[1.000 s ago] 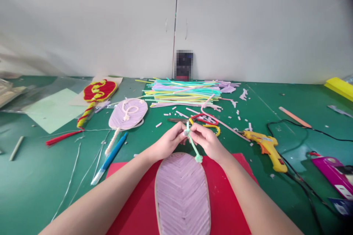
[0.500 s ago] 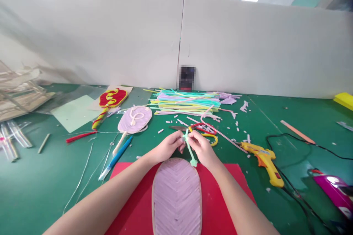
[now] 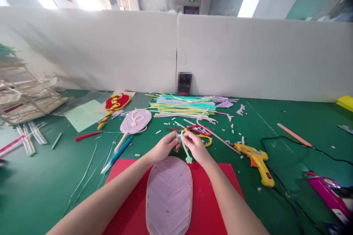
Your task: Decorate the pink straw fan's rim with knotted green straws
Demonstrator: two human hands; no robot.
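Note:
Between my fingertips is a light green pipe cleaner [image 3: 185, 150], with a small curled knob at its lower end. My left hand [image 3: 164, 147] pinches it near its upper part. On the other side, my right hand [image 3: 196, 147] has closed its fingers on the same piece. Just below lies a lilac oval panel [image 3: 169, 194], covered in slanting rows, on a red sheet [image 3: 211, 194]. Right behind my hands are scissors [image 3: 205, 140] with red and yellow handles, partly hidden.
A pile of coloured pipe cleaners [image 3: 182, 105] lies at the back. To the left are a small lilac fan [image 3: 136, 122], a red-and-yellow fan [image 3: 117, 102] and a blue pen-like tool [image 3: 117, 156]. A yellow glue gun [image 3: 256, 159] with a black cord rests at right.
The view has tilted up slightly and shifted, so things sit a little differently in it. Both hands keep the green pipe cleaner in nearly the same pose.

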